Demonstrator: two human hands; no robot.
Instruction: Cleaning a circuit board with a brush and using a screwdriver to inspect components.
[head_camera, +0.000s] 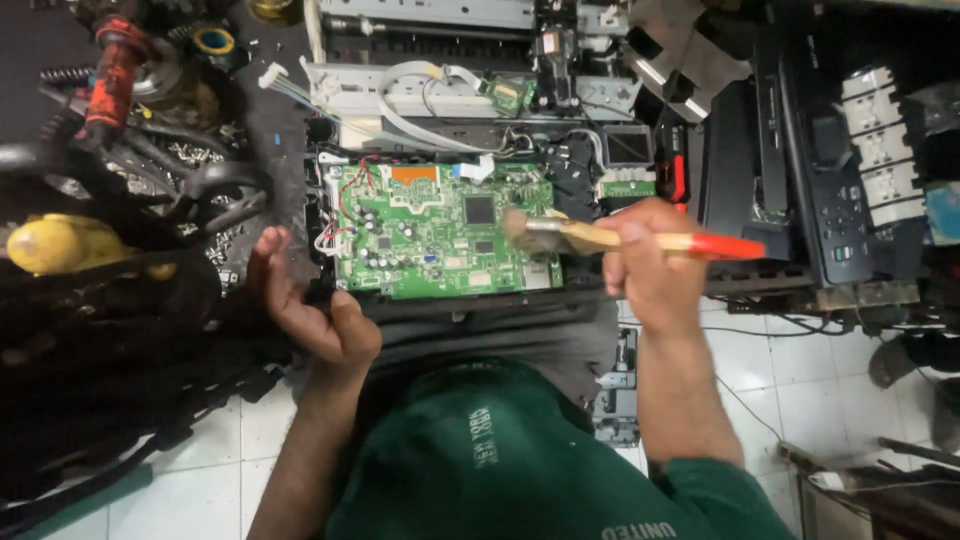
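Note:
A green circuit board (430, 235) lies exposed inside an opened dark machine body (470, 305) in front of me. My right hand (648, 262) is closed around a paintbrush (640, 240) with a wooden handle and a red end. The brush's bristles touch the right part of the board. My left hand (305, 305) rests against the machine's left edge, fingers curled on the dark casing beside the board. Red and white wires run along the board's left side.
A dismantled printer frame (450, 60) with white ribbon cables stands behind the board. A black panel with buttons (850, 190) sits at the right. Tangled dark cables, a yellow object (60, 245) and a red-handled tool (110, 70) crowd the left. White floor tiles show below.

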